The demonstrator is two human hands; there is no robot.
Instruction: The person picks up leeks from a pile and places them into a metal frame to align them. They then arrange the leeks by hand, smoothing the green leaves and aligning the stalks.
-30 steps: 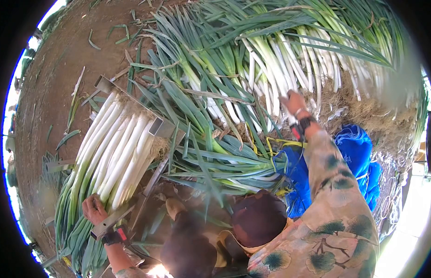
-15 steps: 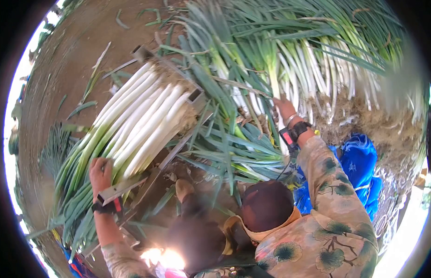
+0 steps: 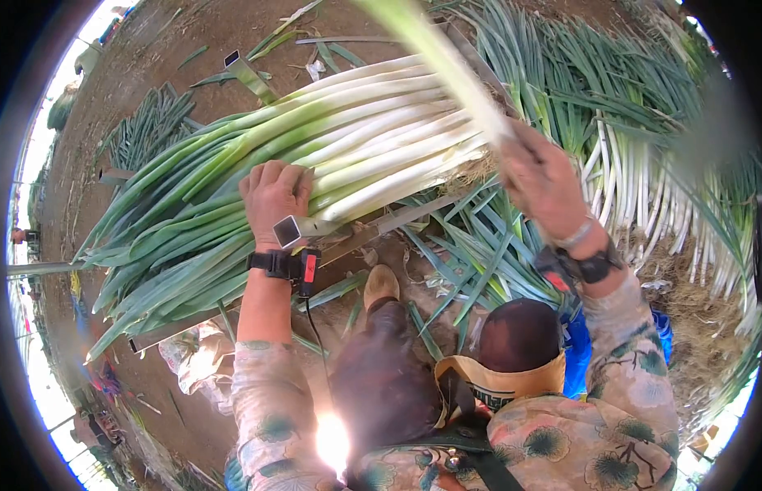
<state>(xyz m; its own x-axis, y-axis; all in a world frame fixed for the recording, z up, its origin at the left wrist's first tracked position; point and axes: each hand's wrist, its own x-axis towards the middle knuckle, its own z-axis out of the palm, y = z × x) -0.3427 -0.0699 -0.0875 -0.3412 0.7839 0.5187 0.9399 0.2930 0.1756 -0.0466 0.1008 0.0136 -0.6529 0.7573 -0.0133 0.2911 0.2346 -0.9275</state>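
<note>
"What do we have nearest us?"

"We have loose cloth sleeves (image 3: 270,401) printed with dark green blooms, then a scuffed tan shoe (image 3: 382,285) on bare brown soil (image 3: 348,307). To the right, we make out crumpled blue material (image 3: 576,352)."

"And the hands?"

"We see them well apart. The left hand (image 3: 276,196) lies with bent fingers on the leek bundle (image 3: 373,123), just beside a square, hollow metal post (image 3: 299,231); we cannot tell how firmly it presses. The right hand (image 3: 545,176) is clamped round the white lower end of a raised leek (image 3: 446,69), over the bundle's right end."

"How do the leeks look to us?"

"The bundle lies across the metal frame, its smooth, pale shafts side by side on the right, turning to long, limp green leaves on the left. Farther right, we find a leek pile (image 3: 631,172) with white stalks and tangled, straw-coloured roots."

"What escapes us?"

"The raised leek is blurred, and the far edge cuts off its green end. Its root end is hard to make out at the right hand. Near us, glare washes out a patch between the sleeves, and a grey smudge veils part of the pile."
</note>
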